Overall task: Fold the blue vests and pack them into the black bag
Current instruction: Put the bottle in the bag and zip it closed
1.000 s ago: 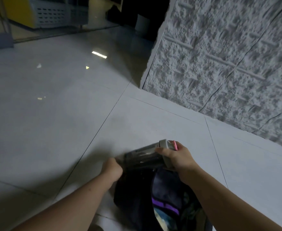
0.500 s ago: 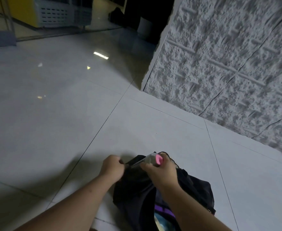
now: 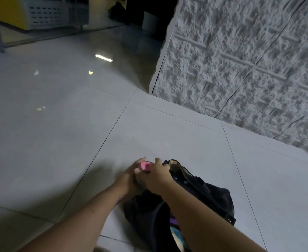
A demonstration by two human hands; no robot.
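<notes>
— Looking at the lower middle of the frame, we see both hands meeting at the black bag (image 3: 200, 193) on the floor (image 3: 77, 124).

— A second ago our right hand (image 3: 156, 176) held a grey bottle above it; now only its pink tip (image 3: 145, 166) shows, clasped by that hand, the left hand (image 3: 129, 176) gripping beside it.

— No blue vests show, so packing seems unstarted.

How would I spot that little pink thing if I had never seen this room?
Start at the rough white wall on the right and drop to the black bag on the grey tiled floor. At its far end the left hand and right hand meet around the pink piece, the only bright colour there.
</notes>
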